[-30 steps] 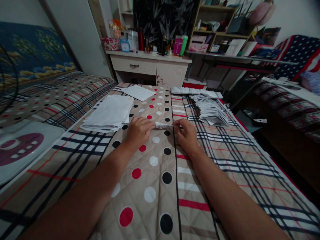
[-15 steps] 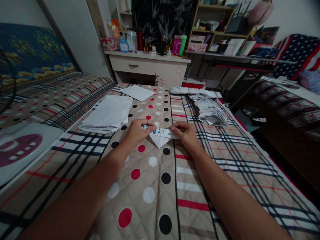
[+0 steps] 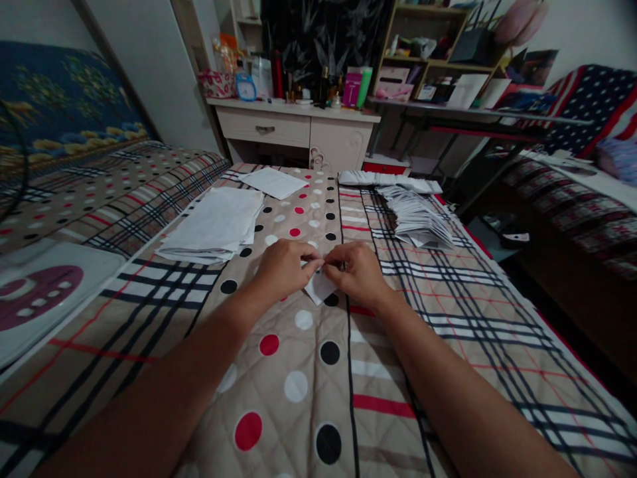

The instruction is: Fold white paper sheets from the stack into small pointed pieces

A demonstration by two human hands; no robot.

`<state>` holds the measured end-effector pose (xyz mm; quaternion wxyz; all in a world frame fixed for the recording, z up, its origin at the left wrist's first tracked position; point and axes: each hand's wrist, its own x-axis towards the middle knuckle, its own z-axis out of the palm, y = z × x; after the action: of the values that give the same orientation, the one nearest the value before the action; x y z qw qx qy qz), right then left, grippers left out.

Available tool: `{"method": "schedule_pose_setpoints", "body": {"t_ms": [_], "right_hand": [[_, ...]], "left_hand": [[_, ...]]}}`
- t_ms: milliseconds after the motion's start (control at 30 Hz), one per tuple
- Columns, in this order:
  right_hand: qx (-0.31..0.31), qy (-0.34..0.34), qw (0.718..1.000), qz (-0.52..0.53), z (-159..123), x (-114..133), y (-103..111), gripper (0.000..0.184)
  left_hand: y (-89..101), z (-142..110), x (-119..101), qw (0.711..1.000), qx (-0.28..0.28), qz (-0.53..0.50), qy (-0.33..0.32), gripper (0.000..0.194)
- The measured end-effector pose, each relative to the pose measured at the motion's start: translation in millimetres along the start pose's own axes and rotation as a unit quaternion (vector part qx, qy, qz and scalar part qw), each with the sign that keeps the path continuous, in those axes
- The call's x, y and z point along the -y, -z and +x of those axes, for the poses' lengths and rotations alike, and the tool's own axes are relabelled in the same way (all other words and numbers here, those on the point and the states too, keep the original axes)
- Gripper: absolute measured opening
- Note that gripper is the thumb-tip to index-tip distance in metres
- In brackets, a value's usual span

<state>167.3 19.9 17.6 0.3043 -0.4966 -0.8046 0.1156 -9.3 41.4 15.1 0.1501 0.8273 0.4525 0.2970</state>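
A small folded piece of white paper (image 3: 318, 288) is held just above the bedspread, its pointed lower part showing beneath my fingers. My left hand (image 3: 288, 265) pinches its upper edge from the left. From the right, my right hand (image 3: 354, 271) grips the same edge, and the fingertips of both hands nearly meet in the middle. Most of the paper's upper part is hidden behind the fingers. Beyond my left hand lies a stack of white paper sheets (image 3: 213, 222). Past my right hand sits a fanned pile of folded papers (image 3: 418, 219).
Another white sheet (image 3: 273, 182) and a long row of folded papers (image 3: 388, 180) lie at the far end of the patterned bedspread (image 3: 279, 392). A white case with a maroon print (image 3: 94, 265) is at the left. Behind stands a white dresser (image 3: 293, 129).
My hands have come together along the paper's top edge, the right moving left and the left slightly right. The blue printed strip seen before is now covered.
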Motion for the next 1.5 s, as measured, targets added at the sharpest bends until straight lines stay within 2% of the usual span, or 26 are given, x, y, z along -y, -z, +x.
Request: {"method": "schedule_pose_setpoints", "body": {"t_ms": [133, 367, 433, 567, 667, 767, 1000, 1133, 1200, 1267, 1333, 1433, 1500], "right_hand": [[0.032, -0.028, 0.999, 0.030, -1.9, -6.0, -3.0, 0.017], [0.055, -0.106, 0.985, 0.128, -5.3, -36.3, -8.5, 0.018], [0.062, -0.111, 0.982, 0.139, -5.9, -44.1, -7.3, 0.019], [0.063, -0.114, 0.979, 0.156, -6.4, -54.2, -4.5, 0.020], [0.058, -0.117, 0.980, 0.153, -6.8, -58.9, -3.0, 0.019], [0.048, -0.135, 0.982, 0.119, -7.6, -63.5, -0.8, 0.019], [0.025, -0.151, 0.982, 0.108, -9.2, -68.1, 3.5, 0.025], [0.013, -0.167, 0.974, 0.152, -9.5, -65.8, 2.6, 0.029], [-0.022, -0.182, 0.964, 0.195, -9.2, -65.9, 1.0, 0.029], [-0.101, -0.199, 0.949, 0.223, -8.8, -65.8, -0.9, 0.028], [-0.194, -0.206, 0.938, 0.202, -8.5, -63.2, -2.5, 0.027], [-0.268, -0.172, 0.944, 0.084, -8.9, -51.0, -4.9, 0.024], [-0.258, -0.126, 0.958, 0.002, -10.0, -38.9, -7.5, 0.022]], "left_hand": [[-2.3, 0.9, 8.8, 0.999, 0.037, -0.002, 0.037, 0.012], [-6.7, 0.6, 32.9, 0.998, 0.032, 0.012, 0.048, 0.023], [-5.5, 0.9, 39.4, 0.998, 0.043, -0.010, 0.050, 0.026], [-1.5, 2.2, 50.5, 0.990, 0.090, -0.091, 0.054, 0.010], [1.6, 3.1, 55.3, 0.981, 0.109, -0.144, 0.072, 0.008], [4.2, 3.7, 57.0, 0.979, 0.106, -0.149, 0.094, 0.005], [5.1, 4.7, 59.1, 0.983, 0.097, -0.103, 0.113, 0.014], [4.5, 3.0, 61.6, 0.994, 0.042, -0.039, 0.095, 0.026], [5.5, 0.9, 63.4, 0.995, -0.008, -0.021, 0.092, 0.035], [5.7, -1.1, 64.5, 0.991, -0.066, -0.025, 0.112, 0.043], [2.4, -1.8, 62.9, 0.981, -0.104, -0.074, 0.148, 0.042], [-10.8, 0.5, 52.3, 0.945, -0.103, -0.259, 0.173, 0.031], [-21.3, 2.5, 40.0, 0.910, -0.073, -0.371, 0.172, 0.048]]}}
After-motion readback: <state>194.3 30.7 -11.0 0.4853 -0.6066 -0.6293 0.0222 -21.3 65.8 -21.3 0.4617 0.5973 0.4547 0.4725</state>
